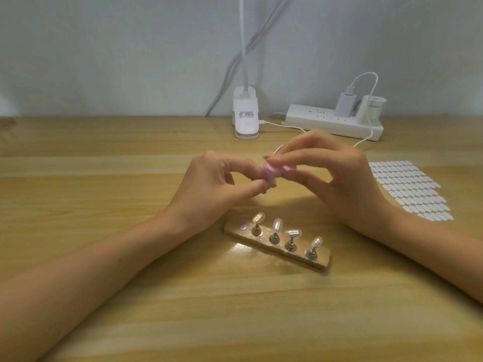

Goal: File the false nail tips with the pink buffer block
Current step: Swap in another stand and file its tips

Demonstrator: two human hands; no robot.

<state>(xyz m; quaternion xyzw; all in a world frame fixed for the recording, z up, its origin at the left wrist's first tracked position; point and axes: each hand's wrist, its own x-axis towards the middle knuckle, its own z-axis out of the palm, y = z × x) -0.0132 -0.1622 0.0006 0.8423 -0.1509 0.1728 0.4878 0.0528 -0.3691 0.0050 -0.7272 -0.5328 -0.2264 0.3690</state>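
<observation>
Above the middle of the wooden table, my right hand (pixel 337 176) pinches the pink buffer block (pixel 90 170). My left hand (pixel 217 184) pinches a small nail tip on its stand (pixel 349 182) right under the block; the piece is blurred and mostly hidden by fingers. Block and tip touch. Nearer to me lies a wooden holder strip (pixel 320 261) with several pearly false nail tips (pixel 277 224) standing on metal pegs. One bare metal disc (pixel 243 227) shows at the strip's left end.
A white clip lamp base (pixel 245 116) and a white power strip (pixel 332 124) with plugged chargers stand at the back by the wall. A white cable (pixel 371 134) runs behind my hands. A sheet of white oval stickers (pixel 410 189) lies to the right.
</observation>
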